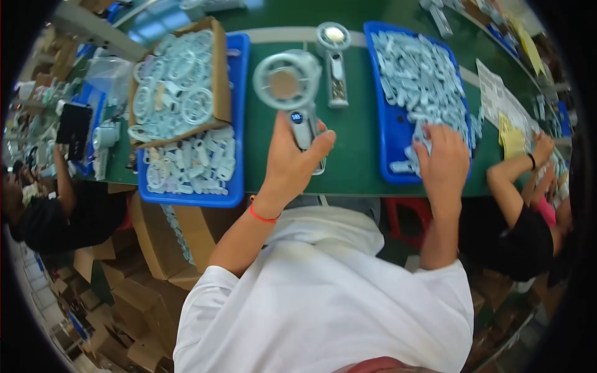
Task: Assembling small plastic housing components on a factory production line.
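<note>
From where I stand there is just the head view to go by, and in it the left hand (293,152) is the one on the pale-blue handheld fan (301,128), holding it over the green table (354,146) between the two trays. Its grip is closed around the handle, thumb on the right side, the other fingers curled round from the left and beneath. The fan's long axis points away from the person, leaning a little left at its round head. The relation that matters, I'd judge, is sideways: the heap of small pale-blue parts (418,71) in the right-hand blue tray (399,122) lies well to the right of the fan, and the right hand (444,158) is already there. That hand is palm down, forearm coming up nearly straight, fingers bent into the near part of the heap with the thumb to their left; I cannot tell whether it pinches a part. Between the fan and that tray, farther off, a second fan (336,78) lies on the table, its handle pointing back toward the person.
</note>
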